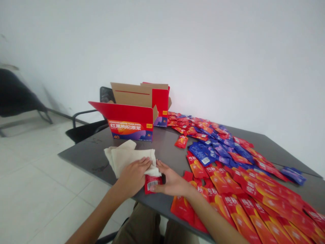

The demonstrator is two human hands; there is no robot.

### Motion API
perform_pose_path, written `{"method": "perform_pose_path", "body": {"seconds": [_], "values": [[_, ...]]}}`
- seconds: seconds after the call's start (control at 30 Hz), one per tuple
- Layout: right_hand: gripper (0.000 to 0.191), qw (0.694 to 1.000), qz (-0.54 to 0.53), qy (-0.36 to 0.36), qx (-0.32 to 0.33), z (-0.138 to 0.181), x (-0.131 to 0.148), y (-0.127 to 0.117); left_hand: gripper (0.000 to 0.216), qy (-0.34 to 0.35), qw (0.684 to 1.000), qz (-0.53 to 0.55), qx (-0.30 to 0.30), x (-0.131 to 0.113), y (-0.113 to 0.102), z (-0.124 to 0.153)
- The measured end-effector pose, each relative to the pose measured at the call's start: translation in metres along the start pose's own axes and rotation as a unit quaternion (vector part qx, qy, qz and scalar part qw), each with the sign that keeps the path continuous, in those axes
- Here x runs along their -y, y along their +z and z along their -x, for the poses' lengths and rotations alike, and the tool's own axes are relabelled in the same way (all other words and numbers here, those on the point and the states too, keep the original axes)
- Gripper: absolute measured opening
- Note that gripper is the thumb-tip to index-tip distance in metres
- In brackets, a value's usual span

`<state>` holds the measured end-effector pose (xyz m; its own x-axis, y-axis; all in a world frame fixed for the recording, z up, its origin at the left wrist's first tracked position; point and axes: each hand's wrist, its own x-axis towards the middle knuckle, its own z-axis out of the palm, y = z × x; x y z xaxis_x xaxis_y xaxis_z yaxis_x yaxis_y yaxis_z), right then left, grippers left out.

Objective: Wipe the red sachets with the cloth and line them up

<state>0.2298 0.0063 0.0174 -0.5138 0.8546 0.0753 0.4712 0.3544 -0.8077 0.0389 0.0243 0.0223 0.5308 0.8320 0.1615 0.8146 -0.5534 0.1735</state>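
A folded cream cloth (133,157) lies near the front edge of the table, partly over a red sachet (152,184) with a barcode on its near side. My left hand (134,176) presses on the cloth, its fingers bent and gripping the fabric. Just right of it, my right hand (171,179) curls around the sachet, thumb on the barcode end and fingers by the cloth's edge. The sachet's far part is hidden under the cloth.
Two open cardboard boxes, a nearer one (130,127) and a farther one (161,108), stand at the back left. Many red sachets (241,217) and blue sachets (203,152) cover the right of the dark table (87,150). A black chair (83,127) stands behind.
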Motion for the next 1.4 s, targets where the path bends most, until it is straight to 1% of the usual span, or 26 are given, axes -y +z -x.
{"method": "perform_pose_path", "body": {"seconds": [0.13, 0.23, 0.3, 0.37, 0.4, 0.47, 0.53, 0.57, 0.67, 0.7, 0.77, 0.87, 0.93, 1.0, 1.1, 1.17, 1.23, 1.33, 1.4], "values": [[0.095, 1.0, 0.007, -0.012, -0.001, 0.001, 0.0, -0.002, 0.064, 0.021, 1.0, 0.001, 0.007, -0.001, 0.001, 0.022], [0.097, 0.999, 0.025, -0.023, 0.011, 0.001, 0.0, -0.003, 0.064, 0.029, 0.999, 0.006, 0.012, -0.008, 0.001, 0.034], [0.093, 0.998, 0.019, -0.051, 0.008, 0.0, 0.0, -0.003, 0.063, 0.026, 0.999, 0.011, 0.017, -0.012, 0.0, 0.033], [0.087, 0.997, 0.011, -0.076, 0.007, 0.0, -0.001, -0.002, 0.063, 0.015, 1.0, 0.013, 0.019, -0.013, -0.003, 0.023], [0.086, 0.997, 0.009, -0.075, 0.004, 0.0, -0.002, -0.002, 0.063, 0.009, 1.0, 0.012, 0.02, -0.012, -0.005, 0.016], [0.085, 0.999, 0.009, -0.049, -0.008, 0.0, -0.002, -0.001, 0.063, -0.003, 1.0, 0.004, 0.02, -0.011, -0.007, 0.006], [0.085, 0.999, 0.005, -0.039, -0.019, 0.001, 0.0, -0.001, 0.062, 0.004, 1.0, -0.005, 0.021, -0.011, -0.007, 0.007], [0.083, 0.998, 0.0, -0.054, -0.022, 0.001, 0.001, -0.001, 0.061, 0.016, 1.0, -0.007, 0.021, -0.013, -0.005, 0.011], [0.076, 0.991, -0.015, -0.131, -0.023, 0.001, 0.008, -0.002, 0.062, 0.056, 0.998, -0.001, 0.018, -0.02, 0.001, 0.033], [0.075, 0.989, -0.017, -0.144, -0.024, 0.001, 0.009, -0.003, 0.063, 0.061, 0.998, 0.001, 0.017, -0.021, 0.002, 0.038], [0.075, 0.991, -0.009, -0.133, -0.022, 0.001, 0.009, -0.003, 0.063, 0.047, 0.999, -0.001, 0.015, -0.021, 0.002, 0.038], [0.08, 0.998, 0.008, -0.061, -0.017, 0.001, 0.005, -0.002, 0.06, -0.005, 1.0, -0.02, 0.003, -0.015, -0.001, 0.019], [0.081, 0.999, 0.011, -0.036, -0.019, 0.001, 0.003, -0.001, 0.058, -0.022, 0.999, -0.032, -0.006, -0.013, -0.002, 0.009], [0.078, 0.998, 0.002, -0.063, -0.024, 0.001, 0.003, -0.001, 0.058, -0.001, 0.999, -0.031, -0.005, -0.016, 0.0, 0.012], [0.072, 0.991, -0.018, -0.127, -0.027, 0.001, 0.006, -0.001, 0.06, 0.064, 0.998, -0.008, 0.009, -0.025, 0.004, 0.031], [0.071, 0.989, -0.02, -0.142, -0.025, 0.001, 0.007, -0.001, 0.06, 0.083, 0.996, 0.008, 0.017, -0.027, 0.004, 0.037], [0.075, 0.992, -0.01, -0.125, -0.023, 0.0, 0.005, -0.001, 0.06, 0.059, 0.998, 0.011, 0.014, -0.024, 0.001, 0.029], [0.088, 0.998, 0.008, -0.054, -0.028, -0.001, 0.001, -0.001, 0.058, 0.006, 1.0, 0.0, 0.007, -0.016, -0.004, 0.01], [0.09, 0.999, 0.009, -0.04, -0.033, -0.002, 0.0, 0.001, 0.058, 0.003, 1.0, -0.006, 0.009, -0.016, -0.005, 0.008]]}}
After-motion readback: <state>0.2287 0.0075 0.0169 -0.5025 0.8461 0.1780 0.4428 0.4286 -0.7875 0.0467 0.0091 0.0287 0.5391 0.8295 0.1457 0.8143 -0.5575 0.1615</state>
